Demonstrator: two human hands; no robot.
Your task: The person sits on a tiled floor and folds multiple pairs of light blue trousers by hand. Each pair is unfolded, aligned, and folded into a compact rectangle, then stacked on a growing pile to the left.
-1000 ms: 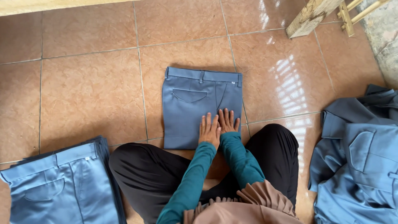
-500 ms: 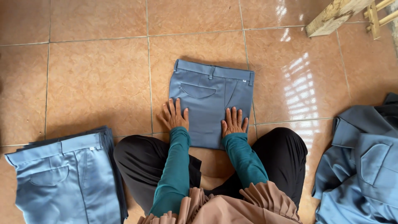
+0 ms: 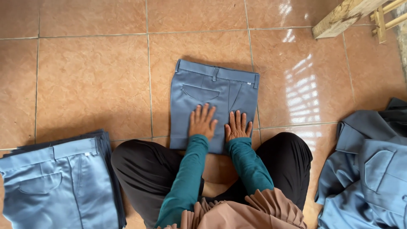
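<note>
Right now both hands are pressed flat on a folded pair of blue trousers (image 3: 212, 97) lying on the floor (image 3: 89, 80), straight in front of the seated person. Left hand (image 3: 202, 122) rests palm down with its fingers spread, on the near part of the cloth just below the curved back pocket. Right hand (image 3: 237, 126) lies just beside it, also open and flat, fingers pointing away from the person; neither hand grips anything. The two hands are close together but do not touch.

The trousers are folded into a neat rectangle, waistband with its belt loops at the far edge, near edge close to the person's crossed legs in black trousers (image 3: 144, 169). Teal sleeves (image 3: 186, 178) cover both forearms down to the wrists.

On the near left sits a stack of folded trousers (image 3: 59, 186) in the same blue, waistband on top, well apart from the pair under the hands. On the near right lies a loose heap of blue clothes (image 3: 369, 174), unfolded, with a pocket flap showing. At the far right corner a piece of pale wooden frame (image 3: 347, 17) rests on the floor, which is made of glossy reddish-brown tiles with a patch of window light reflected to the right of the folded pair.
</note>
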